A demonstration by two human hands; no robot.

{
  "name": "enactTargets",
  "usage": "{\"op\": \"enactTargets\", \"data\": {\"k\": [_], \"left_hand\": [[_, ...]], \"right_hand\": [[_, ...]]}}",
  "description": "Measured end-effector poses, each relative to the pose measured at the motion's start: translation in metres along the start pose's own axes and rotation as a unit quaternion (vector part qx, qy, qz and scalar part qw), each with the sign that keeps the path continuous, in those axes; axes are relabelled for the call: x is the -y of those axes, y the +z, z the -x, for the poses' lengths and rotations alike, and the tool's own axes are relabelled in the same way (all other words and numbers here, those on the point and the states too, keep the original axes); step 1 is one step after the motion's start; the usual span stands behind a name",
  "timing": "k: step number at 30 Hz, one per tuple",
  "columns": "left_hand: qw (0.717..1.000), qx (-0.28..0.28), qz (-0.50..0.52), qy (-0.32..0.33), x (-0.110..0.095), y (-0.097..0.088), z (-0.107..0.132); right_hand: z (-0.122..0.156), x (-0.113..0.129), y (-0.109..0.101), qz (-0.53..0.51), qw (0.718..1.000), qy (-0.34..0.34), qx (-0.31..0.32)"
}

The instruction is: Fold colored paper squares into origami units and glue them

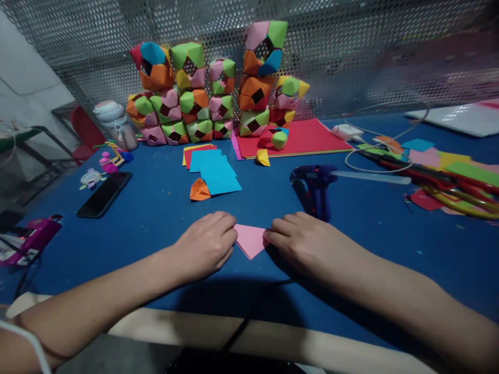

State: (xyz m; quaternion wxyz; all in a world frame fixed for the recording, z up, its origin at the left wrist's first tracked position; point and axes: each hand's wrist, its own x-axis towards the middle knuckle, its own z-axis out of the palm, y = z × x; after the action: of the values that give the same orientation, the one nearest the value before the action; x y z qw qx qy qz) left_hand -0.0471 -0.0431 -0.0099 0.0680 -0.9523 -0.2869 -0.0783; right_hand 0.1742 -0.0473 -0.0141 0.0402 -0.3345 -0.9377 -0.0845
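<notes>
A piece of pink paper (pixel 250 240), folded into a triangle with its tip toward me, lies on the blue table between my hands. My left hand (pixel 208 241) has its fingers closed on the paper's left corner. At the right corner, my right hand (pixel 294 236) pinches the paper. Just beyond my left hand sit a folded orange paper piece (pixel 200 190) and several blue paper squares (pixel 218 174). A blue glue gun (pixel 320 189) with a clear glue stick stands past my right hand.
Folded paper balls (pixel 188 111) are stacked at the back against a perforated metal screen. On the left lie a phone (pixel 105 195) and a purple device (pixel 33 241). Red sheets (pixel 307 137), a white cable (pixel 351 156) and scissors (pixel 456 195) with paper scraps occupy the right side.
</notes>
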Motion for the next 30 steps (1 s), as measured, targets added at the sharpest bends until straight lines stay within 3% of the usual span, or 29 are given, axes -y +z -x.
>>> {"op": "enactTargets", "data": {"k": [7, 18, 24, 30], "left_hand": [[1.0, 0.003, 0.023, -0.018, -0.018, 0.003, 0.001], [0.998, 0.019, 0.029, -0.052, -0.02, 0.001, -0.003], [0.999, 0.04, -0.011, -0.033, -0.017, -0.004, -0.004], [0.996, -0.04, -0.066, -0.037, -0.015, 0.001, -0.004]], "right_hand": [[0.003, 0.002, 0.0, 0.014, 1.0, -0.011, -0.023], [-0.007, 0.009, 0.005, 0.032, 0.997, 0.035, -0.058], [-0.011, 0.012, 0.003, 0.026, 0.998, 0.053, -0.031], [-0.009, 0.007, -0.001, 0.021, 0.997, 0.068, -0.009]]}}
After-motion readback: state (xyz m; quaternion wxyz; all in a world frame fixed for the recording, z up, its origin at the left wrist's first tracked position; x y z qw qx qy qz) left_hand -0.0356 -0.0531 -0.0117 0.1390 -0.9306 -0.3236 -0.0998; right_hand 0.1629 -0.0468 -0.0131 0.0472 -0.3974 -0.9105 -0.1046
